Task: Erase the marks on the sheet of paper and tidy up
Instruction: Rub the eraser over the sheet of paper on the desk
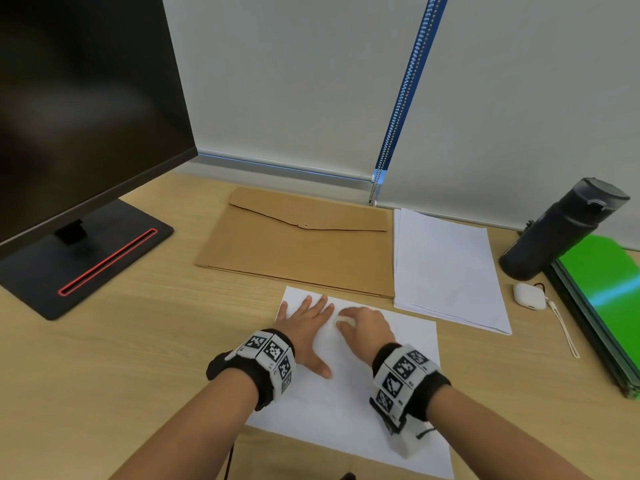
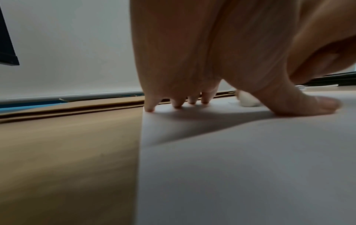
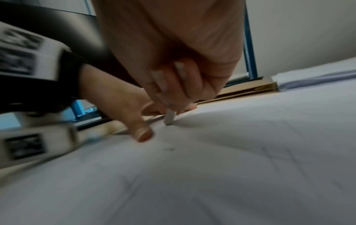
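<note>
A white sheet of paper [image 1: 346, 417] lies on the wooden desk in front of me. My left hand [image 1: 306, 327] presses flat on its upper left part, fingers spread and straight, fingertips [image 2: 178, 105] near the sheet's far edge. My right hand [image 1: 363, 323] pinches a small white eraser [image 1: 341, 320] and holds its tip on the paper just right of the left hand. In the right wrist view the eraser [image 3: 170, 118] stands on end on the sheet [image 3: 231, 167], and faint pencil lines show on the paper nearby.
A brown envelope folder [image 1: 298, 244] lies behind the sheet, a stack of white paper [image 1: 446, 268] to its right. A dark bottle [image 1: 561, 230], a white earbud case [image 1: 528, 296] and green folders [image 1: 602, 306] stand at the right. A monitor [image 1: 86, 133] fills the left.
</note>
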A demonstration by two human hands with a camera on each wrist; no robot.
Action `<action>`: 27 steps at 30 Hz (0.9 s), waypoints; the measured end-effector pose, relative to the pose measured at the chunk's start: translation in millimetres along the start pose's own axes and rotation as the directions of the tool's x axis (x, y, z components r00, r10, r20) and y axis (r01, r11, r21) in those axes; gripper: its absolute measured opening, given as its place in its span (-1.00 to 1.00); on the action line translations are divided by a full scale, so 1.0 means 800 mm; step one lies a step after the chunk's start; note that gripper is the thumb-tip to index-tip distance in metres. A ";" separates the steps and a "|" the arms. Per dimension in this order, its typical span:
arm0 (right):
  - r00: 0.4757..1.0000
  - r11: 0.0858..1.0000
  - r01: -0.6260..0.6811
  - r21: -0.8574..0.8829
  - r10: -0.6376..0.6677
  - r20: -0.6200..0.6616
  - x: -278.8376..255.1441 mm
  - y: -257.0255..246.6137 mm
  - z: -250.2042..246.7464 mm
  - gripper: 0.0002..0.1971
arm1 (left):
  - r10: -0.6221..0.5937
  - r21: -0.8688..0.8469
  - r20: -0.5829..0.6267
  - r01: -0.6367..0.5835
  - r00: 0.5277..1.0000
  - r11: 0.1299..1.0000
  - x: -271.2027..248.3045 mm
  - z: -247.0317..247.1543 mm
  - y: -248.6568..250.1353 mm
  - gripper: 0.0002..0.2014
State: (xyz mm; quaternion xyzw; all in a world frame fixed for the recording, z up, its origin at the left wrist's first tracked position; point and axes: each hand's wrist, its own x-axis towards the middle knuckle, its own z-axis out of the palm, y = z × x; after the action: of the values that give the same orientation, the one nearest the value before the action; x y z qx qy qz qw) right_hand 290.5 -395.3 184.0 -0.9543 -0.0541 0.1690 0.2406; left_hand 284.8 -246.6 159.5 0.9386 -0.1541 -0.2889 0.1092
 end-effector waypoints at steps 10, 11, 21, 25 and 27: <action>1.000 1.000 -0.017 0.014 0.018 -0.014 0.006 0.006 -0.002 -0.68 | -0.008 0.009 0.005 0.008 1.000 1.000 0.000 0.002 0.000 0.21; 1.000 1.000 0.004 -0.003 -0.004 0.012 -0.005 0.005 0.002 -0.67 | -0.007 0.013 0.003 0.007 1.000 1.000 0.000 0.002 0.000 0.22; 1.000 1.000 -0.007 -0.025 0.006 -0.009 0.005 0.012 -0.004 -0.69 | -0.004 0.023 0.008 0.003 1.000 1.000 0.000 0.001 -0.001 0.22; 0.978 0.989 0.121 -0.085 -0.104 0.181 -0.040 0.015 0.013 -0.67 | 0.000 0.020 0.011 0.000 1.000 1.000 0.000 0.002 -0.001 0.23; 0.982 0.990 0.105 -0.097 -0.088 0.167 -0.032 0.015 0.004 -0.69 | 0.000 0.023 0.013 -0.001 1.000 1.000 0.000 0.002 -0.001 0.23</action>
State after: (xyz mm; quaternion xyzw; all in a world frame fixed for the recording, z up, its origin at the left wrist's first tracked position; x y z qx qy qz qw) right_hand 265.9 -409.0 182.8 -0.9449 -0.1285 0.2314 0.1927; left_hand 284.0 -246.0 158.0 0.9378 -0.1584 -0.2931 0.0975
